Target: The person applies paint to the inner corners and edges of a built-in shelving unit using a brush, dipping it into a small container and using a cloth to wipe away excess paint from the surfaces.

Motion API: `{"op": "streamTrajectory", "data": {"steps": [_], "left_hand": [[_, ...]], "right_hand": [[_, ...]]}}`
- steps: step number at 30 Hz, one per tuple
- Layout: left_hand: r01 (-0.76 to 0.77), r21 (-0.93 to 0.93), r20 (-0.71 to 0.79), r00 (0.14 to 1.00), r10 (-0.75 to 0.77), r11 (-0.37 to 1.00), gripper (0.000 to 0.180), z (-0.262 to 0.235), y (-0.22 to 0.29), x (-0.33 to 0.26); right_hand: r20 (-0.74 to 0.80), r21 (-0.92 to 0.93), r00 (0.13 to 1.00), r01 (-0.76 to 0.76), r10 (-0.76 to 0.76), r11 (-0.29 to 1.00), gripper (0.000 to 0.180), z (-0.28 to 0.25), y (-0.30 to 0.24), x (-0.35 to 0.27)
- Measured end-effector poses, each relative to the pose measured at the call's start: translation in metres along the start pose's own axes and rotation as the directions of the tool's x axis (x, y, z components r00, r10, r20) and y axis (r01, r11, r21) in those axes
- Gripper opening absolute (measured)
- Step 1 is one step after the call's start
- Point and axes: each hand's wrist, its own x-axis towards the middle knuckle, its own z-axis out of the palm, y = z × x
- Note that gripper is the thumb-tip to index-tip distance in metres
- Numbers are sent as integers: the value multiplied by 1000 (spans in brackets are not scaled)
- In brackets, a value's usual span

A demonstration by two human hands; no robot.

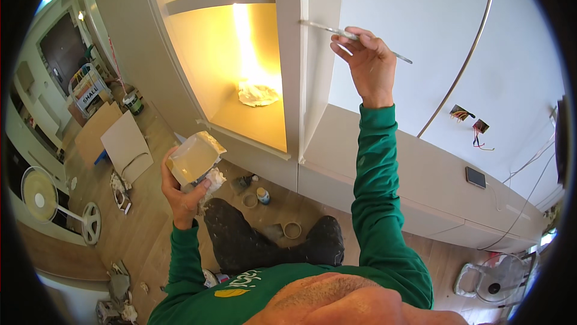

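Right hand [371, 63] raised far right, pinching thin brush [354, 37], tip touching white cabinet edge [303, 54]. Left hand [182, 190] near left, clasping plaster-caked block [193, 158] with a rag [213, 180].

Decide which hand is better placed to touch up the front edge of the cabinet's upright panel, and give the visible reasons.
Probably the right hand: it holds the thin brush, whose tip reaches the upright panel. The left hand sits lower, holding a square container and a white rag.

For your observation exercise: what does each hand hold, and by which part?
The right hand pinches a thin brush partway along its handle. The left hand grips a cream-coloured container from below.
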Motion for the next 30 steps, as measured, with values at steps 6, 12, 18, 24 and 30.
{"op": "streamTrajectory", "data": {"steps": [6, 12, 18, 24, 30], "left_hand": [[-5, -9, 0, 1000, 5, 1000, 83, 4, 2, 0], [-3, 16, 18, 1000, 2, 1000, 82, 1, -1, -2], [4, 17, 18, 1000, -5, 1000, 83, 2, -1, -3], [25, -1, 23, 999, -25, 1000, 83, 5, 0, -3], [20, -22, 23, 1000, -19, 1000, 83, 6, 1, -4]], "right_hand": [[-37, 45, 999, 38, -37, 998, 33, 23, -11, 13], [-90, 18, 992, -89, 91, 996, 33, 2, 14, -17], [-66, -18, 989, -132, 131, 991, 33, -16, 18, -38], [-56, -67, 997, -59, 55, 996, 36, 10, 2, -14], [-75, -18, 997, -29, 28, 999, 36, 17, 0, -15]]}}
